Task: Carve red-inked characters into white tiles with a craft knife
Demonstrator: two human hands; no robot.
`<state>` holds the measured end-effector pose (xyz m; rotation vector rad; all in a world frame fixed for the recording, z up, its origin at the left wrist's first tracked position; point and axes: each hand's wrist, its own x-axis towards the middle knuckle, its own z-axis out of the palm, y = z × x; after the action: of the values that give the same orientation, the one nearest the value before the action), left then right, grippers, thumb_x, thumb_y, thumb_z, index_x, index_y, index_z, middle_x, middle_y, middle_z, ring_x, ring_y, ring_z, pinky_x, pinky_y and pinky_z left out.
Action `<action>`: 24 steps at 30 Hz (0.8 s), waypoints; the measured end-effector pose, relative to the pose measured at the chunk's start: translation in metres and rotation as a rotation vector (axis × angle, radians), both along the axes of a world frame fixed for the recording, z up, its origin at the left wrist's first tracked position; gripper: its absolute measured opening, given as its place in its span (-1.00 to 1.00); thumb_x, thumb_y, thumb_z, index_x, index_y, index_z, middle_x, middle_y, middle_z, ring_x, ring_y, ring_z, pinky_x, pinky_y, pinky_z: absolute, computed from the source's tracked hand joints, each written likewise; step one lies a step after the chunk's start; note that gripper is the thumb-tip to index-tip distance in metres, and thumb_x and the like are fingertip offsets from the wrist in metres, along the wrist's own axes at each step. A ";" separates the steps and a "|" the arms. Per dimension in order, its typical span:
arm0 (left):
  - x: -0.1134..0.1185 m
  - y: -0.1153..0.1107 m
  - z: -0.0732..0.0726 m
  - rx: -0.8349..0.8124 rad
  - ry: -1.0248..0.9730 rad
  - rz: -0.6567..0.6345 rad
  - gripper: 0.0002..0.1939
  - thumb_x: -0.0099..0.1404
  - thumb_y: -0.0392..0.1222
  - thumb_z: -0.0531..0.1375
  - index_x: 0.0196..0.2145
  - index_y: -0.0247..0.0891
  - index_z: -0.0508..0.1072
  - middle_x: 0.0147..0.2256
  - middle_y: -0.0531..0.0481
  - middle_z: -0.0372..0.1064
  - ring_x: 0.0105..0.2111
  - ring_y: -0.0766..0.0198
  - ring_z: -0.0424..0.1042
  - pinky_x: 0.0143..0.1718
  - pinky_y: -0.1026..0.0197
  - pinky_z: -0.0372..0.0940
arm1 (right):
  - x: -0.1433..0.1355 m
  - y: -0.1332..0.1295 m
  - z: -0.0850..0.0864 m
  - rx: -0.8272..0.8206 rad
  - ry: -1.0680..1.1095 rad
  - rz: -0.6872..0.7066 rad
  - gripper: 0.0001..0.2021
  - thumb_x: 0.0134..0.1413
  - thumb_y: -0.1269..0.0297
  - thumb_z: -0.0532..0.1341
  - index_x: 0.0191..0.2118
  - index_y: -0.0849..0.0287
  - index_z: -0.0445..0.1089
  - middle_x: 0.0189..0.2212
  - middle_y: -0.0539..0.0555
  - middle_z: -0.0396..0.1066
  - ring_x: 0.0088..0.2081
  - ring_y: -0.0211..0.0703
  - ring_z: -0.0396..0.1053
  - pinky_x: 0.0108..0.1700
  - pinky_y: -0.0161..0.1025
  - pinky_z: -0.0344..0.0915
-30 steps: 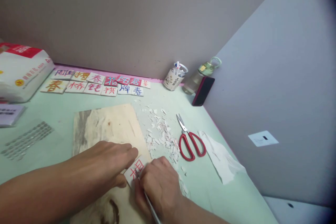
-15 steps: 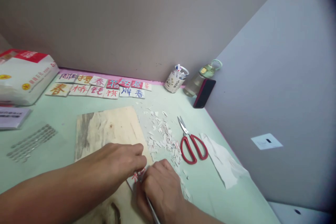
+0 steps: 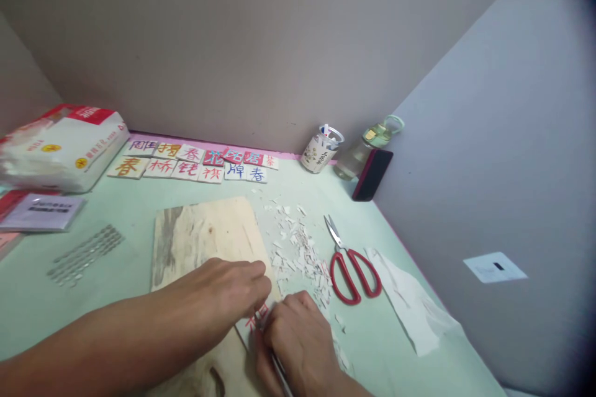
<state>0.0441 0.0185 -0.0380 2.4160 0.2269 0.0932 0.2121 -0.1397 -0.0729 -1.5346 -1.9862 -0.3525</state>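
A white tile (image 3: 246, 330) with a red character lies on the wooden board (image 3: 218, 217), mostly covered by my hands. With fingers curled and closed, my left hand (image 3: 233, 288) holds the tile down from its far side; its fingertips are partly hidden. My right hand (image 3: 300, 338) is wrapped round a slim metal craft knife (image 3: 282, 375), its shaft pointing back toward me. The knife's tip meets the tile between the two hands, too small to see clearly. White shavings (image 3: 302, 248) are scattered to the right of the board.
Red-handled scissors (image 3: 347, 260) lie open-bladed at right, beside a crumpled tissue (image 3: 410, 304). Lettered tiles (image 3: 186, 161) stand in two rows at the back. Behind are a pen tin (image 3: 319, 152), a bottle (image 3: 356, 155) and a leaning phone (image 3: 372, 175). A tissue pack (image 3: 69, 149) sits left.
The whole view has shifted, so things appear farther right and slightly lower. Both hands keep their places on the tile, with only slight movement.
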 end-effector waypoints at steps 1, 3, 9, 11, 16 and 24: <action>0.002 0.002 -0.006 0.001 -0.017 -0.005 -0.78 0.53 -0.39 0.12 -0.10 -0.07 0.46 -0.09 0.04 0.51 -0.14 0.14 0.48 -0.03 0.17 0.33 | 0.000 -0.001 -0.002 -0.009 -0.004 -0.009 -0.73 0.03 0.57 0.21 -0.36 0.03 0.15 -0.52 -0.10 0.33 -0.49 -0.19 0.22 -0.29 -0.07 0.01; 0.007 0.005 -0.017 -0.008 -0.038 -0.036 -0.80 0.54 -0.39 0.13 -0.19 -0.08 0.41 -0.17 0.04 0.49 -0.22 0.16 0.46 -0.12 0.18 0.31 | 0.000 -0.001 -0.003 -0.025 -0.002 -0.036 -0.72 0.09 0.56 0.22 -0.38 0.04 0.13 -0.53 -0.09 0.32 -0.48 -0.19 0.22 -0.28 -0.07 0.01; 0.002 0.009 -0.024 -0.013 -0.043 -0.087 -0.67 0.48 -0.48 0.08 -0.02 -0.05 0.42 0.00 0.02 0.56 -0.05 0.15 0.54 0.09 0.16 0.38 | -0.002 0.005 0.011 0.041 0.053 -0.040 -0.72 0.17 0.59 0.16 -0.38 0.04 0.13 -0.55 -0.11 0.28 -0.51 -0.22 0.20 -0.29 -0.10 0.04; -0.003 0.008 -0.019 0.014 -0.022 -0.112 -0.54 0.45 -0.51 0.04 0.12 -0.03 0.41 0.18 -0.02 0.55 0.15 0.12 0.53 0.24 0.12 0.37 | -0.002 0.007 0.015 0.066 0.078 -0.035 -0.72 0.20 0.60 0.17 -0.36 0.04 0.15 -0.54 -0.12 0.30 -0.51 -0.23 0.20 -0.30 -0.12 0.06; -0.010 0.009 -0.015 0.058 0.009 -0.169 -0.31 0.37 -0.56 0.01 0.32 0.00 0.31 0.37 -0.04 0.46 0.40 0.14 0.41 0.45 0.06 0.28 | -0.001 0.010 0.019 0.103 0.108 -0.004 -0.69 0.16 0.62 0.19 -0.35 0.04 0.13 -0.56 -0.13 0.27 -0.51 -0.23 0.17 -0.32 -0.15 0.13; -0.021 0.012 -0.039 0.082 0.034 -0.137 -0.17 0.46 -0.50 0.05 0.55 0.14 0.17 0.52 0.01 0.35 0.47 0.14 0.38 0.52 0.03 0.25 | -0.002 0.012 0.025 0.105 0.166 0.018 -0.66 0.14 0.66 0.19 -0.34 0.03 0.13 -0.55 -0.13 0.25 -0.51 -0.23 0.15 -0.34 -0.16 0.13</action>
<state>0.0229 0.0301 -0.0771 2.5089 0.0742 -0.0002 0.2103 -0.1279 -0.0481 -1.4321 -1.8233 -0.3069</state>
